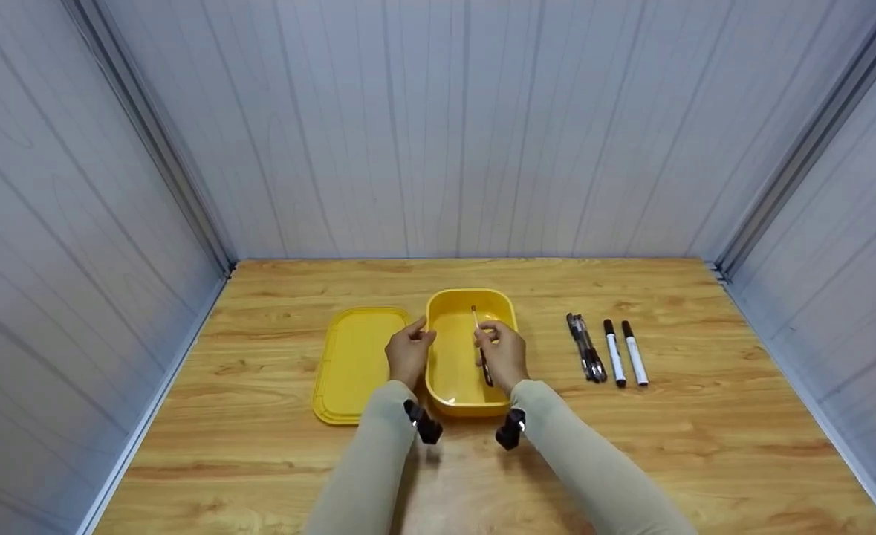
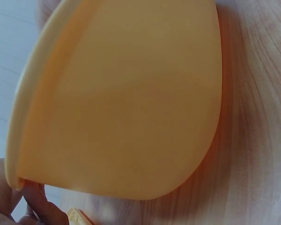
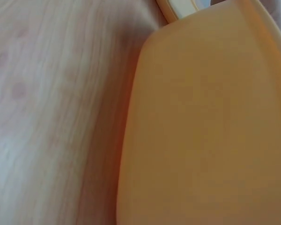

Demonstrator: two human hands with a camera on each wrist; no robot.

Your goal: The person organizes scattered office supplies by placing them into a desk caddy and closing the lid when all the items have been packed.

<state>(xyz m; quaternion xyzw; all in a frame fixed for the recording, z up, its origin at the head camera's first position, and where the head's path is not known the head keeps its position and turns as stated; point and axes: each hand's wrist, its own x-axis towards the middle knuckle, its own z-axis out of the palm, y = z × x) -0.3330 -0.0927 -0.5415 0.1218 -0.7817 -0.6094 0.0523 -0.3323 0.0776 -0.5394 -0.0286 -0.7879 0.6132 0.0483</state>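
Note:
A yellow plastic box [image 1: 452,375] lies with its open side up on the table. My left hand [image 1: 409,352] is at its left edge, thumb and fingers pinching the rim [image 2: 14,154]. Over the inside of the box, at its right side, my right hand [image 1: 504,355] holds a slim pen [image 1: 487,369] between thumb and fingers. One end of the pen points away from me; its dark end is toward me, and the hand hides part of its middle. In the right wrist view the box wall [image 3: 206,122] fills most of the picture and the right hand is hidden.
A yellow lid [image 1: 356,357] lies flat left of the box, partly under the left forearm in the head view. Right of the box are several dark pens [image 1: 586,348] side by side, then a white marker [image 1: 615,353] and another white marker [image 1: 635,353], both black-capped.

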